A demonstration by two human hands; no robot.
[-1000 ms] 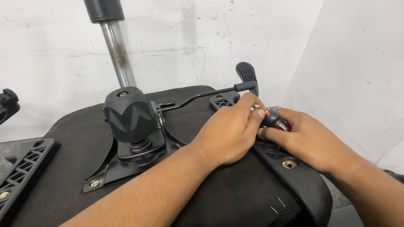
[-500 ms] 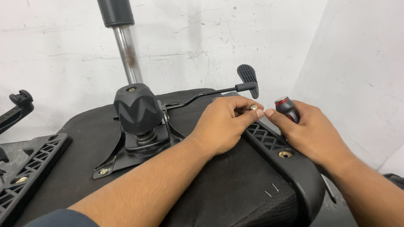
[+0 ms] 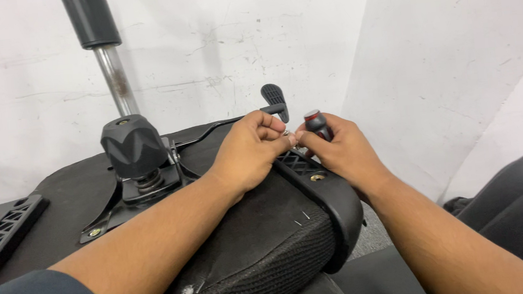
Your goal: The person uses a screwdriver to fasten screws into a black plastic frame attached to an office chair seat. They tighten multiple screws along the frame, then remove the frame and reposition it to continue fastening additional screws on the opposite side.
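Upturned office chair seat (image 3: 58, 202), black underside up. Armrest bracket (image 3: 325, 192), black plastic, lies along seat's right edge, brass screw (image 3: 317, 177) showing in it. Left hand (image 3: 249, 151) curled, fingertips pinching small metal bit at bracket's far end; too small to tell what. Right hand (image 3: 344, 152) closed around screwdriver (image 3: 317, 123), black handle with red band, standing nearly upright at same spot. Hands touching. Tilt mechanism (image 3: 136, 155) with gas cylinder (image 3: 105, 53) at seat centre. Lever paddle (image 3: 274, 95) just beyond hands. Second bracket (image 3: 1, 230) at seat's left edge.
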